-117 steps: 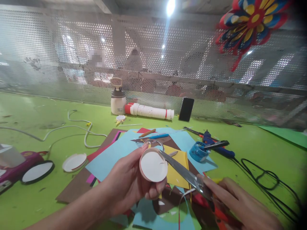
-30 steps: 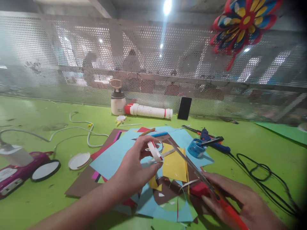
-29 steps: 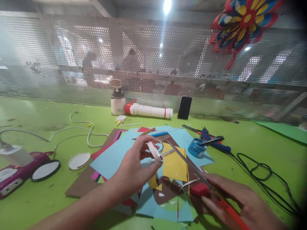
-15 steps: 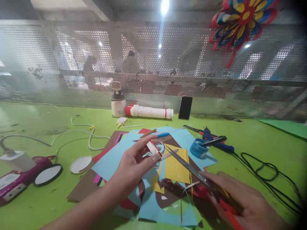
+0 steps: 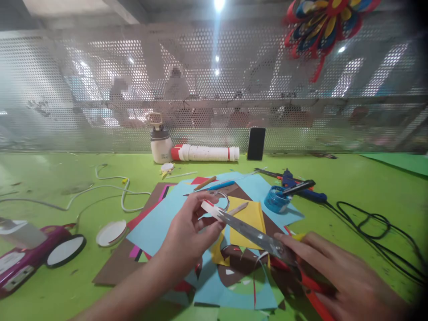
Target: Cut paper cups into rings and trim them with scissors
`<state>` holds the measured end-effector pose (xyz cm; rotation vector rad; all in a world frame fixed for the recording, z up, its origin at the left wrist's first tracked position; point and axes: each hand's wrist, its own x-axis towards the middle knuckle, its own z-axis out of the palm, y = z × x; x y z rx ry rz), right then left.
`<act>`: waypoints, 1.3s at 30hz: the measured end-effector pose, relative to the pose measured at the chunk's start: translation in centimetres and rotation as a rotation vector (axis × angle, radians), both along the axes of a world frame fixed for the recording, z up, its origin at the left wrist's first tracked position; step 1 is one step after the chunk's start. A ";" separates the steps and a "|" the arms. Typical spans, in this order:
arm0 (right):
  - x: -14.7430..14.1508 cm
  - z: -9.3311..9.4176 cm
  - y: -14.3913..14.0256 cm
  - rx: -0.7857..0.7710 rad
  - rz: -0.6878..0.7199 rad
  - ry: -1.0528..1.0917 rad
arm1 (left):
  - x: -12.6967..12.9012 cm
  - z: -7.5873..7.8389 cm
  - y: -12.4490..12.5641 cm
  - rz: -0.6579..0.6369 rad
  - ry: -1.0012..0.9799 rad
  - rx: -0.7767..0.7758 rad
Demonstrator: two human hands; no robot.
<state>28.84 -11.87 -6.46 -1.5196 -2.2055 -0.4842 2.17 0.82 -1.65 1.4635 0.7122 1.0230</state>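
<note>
My left hand [image 5: 187, 238] pinches a small white paper disc with a red rim [image 5: 211, 208], held nearly edge-on above the coloured paper sheets [image 5: 157, 218]. My right hand [image 5: 337, 278] grips red-handled scissors [image 5: 257, 236]. Their long metal blades point up and left, and the tips meet the disc's edge. A yellow sheet [image 5: 249, 220] lies just below the blades.
A purple toy car [image 5: 31, 256] with a white-faced wheel [image 5: 65, 250] stands at the left, a white lid [image 5: 111, 232] beside it. A blue tape roll [image 5: 274, 199], blue glue gun [image 5: 301, 189], black cable [image 5: 368, 225], white bottle [image 5: 159, 140], tube [image 5: 207, 153] and phone [image 5: 256, 143] lie further back.
The disc turned from facing me to nearly edge-on. The scissors drew away to the right, then came back, and their tips now touch the disc. The view drifted slightly.
</note>
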 end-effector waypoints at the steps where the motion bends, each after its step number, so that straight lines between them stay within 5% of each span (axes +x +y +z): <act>1: -0.1 0.1 0.0 -0.011 -0.001 -0.001 | 0.1 -0.1 -0.1 0.006 0.005 -0.007; 16: -0.3 0.3 -0.5 -0.142 -0.037 0.078 | -0.2 -0.4 -0.2 0.035 0.213 0.080; 39: -0.5 1.1 0.0 -0.044 0.037 0.005 | -0.3 -0.4 -0.7 0.033 0.475 0.258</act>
